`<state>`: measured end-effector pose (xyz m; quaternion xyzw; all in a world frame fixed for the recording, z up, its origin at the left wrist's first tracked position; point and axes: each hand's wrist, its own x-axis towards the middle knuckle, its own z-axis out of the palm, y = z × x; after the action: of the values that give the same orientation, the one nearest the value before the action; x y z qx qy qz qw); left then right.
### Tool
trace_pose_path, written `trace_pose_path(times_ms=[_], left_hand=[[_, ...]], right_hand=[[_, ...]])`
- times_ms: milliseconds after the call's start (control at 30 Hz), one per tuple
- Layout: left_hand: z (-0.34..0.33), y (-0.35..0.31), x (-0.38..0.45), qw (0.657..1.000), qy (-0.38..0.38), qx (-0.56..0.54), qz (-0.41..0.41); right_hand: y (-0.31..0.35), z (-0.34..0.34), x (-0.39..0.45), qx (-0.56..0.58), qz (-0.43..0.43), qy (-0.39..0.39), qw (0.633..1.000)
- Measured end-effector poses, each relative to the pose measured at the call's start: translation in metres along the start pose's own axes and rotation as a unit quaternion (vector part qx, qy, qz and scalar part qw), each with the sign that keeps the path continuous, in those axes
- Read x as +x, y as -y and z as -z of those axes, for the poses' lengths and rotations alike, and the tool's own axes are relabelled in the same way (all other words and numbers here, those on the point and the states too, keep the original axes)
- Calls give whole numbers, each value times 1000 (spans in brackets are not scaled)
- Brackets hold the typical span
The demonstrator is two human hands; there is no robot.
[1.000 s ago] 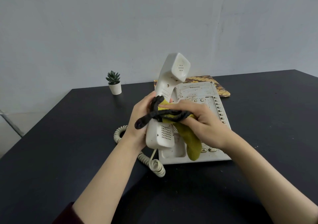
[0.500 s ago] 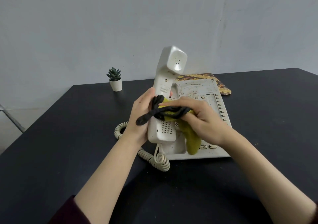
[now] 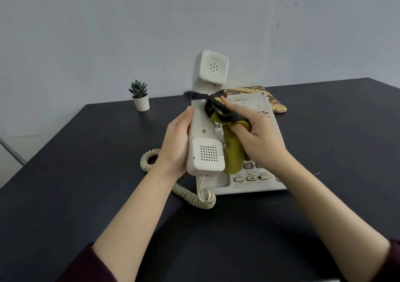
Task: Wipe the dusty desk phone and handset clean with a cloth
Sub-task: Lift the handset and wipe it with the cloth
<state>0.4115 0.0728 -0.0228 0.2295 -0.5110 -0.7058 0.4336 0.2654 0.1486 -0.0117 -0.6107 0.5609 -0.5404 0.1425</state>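
- Handset work is what I have in hand: the cream plastic handset is lifted off its cradle and stands nearly upright above the near left part of the phone, earpiece at the top, perforated mouthpiece toward me.
- My left hand is wrapped round the lower half of the handset from the left, its fingers closed on the grip.
- My right hand is clenched on the olive-yellow cloth with dark edging, pressing it against the right side of the handset's middle; a dark tail of the cloth sticks out blurred on the far left, and the yellow part hangs down beside the mouthpiece.
- The cream desk phone base sits on the black worktop, with its coiled cord trailing to the near left.
- By my reading, the task is partway: the handset is being rubbed along its stem, and the earpiece looks fairly clean.
- Left to do, as I judge it: the base shows brown specks around the keys and the label panel, so it wants a full wipe, then the handset goes back on the cradle.
- A small potted succulent and a patterned mat lie at the far side, out of the way.
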Motion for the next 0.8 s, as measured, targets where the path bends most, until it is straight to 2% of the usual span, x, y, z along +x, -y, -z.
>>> trace_pose_path(times_ms=[200,400,467,533,600,633,800], left_hand=[[4,-3,0,999,-19,-31,26],[7,-5,-1,999,-45,11,-10],[7,-5,0,999,-46,25,-16],[6,-6,0,998,-37,32,-24],[4,-5,-1,999,-29,38,-26],[2,-4,-2,999,-26,41,-24],[-5,-2,-4,999,-24,38,-30]], right_hand=[[4,-5,-3,24,-9,40,999],[11,8,0,71,-93,94,989],[12,15,2,109,-113,58,986],[12,18,4,140,-93,-18,986],[12,16,5,119,-56,-73,989],[12,14,5,101,-43,-77,991],[4,-4,-2,-13,-53,37,998]])
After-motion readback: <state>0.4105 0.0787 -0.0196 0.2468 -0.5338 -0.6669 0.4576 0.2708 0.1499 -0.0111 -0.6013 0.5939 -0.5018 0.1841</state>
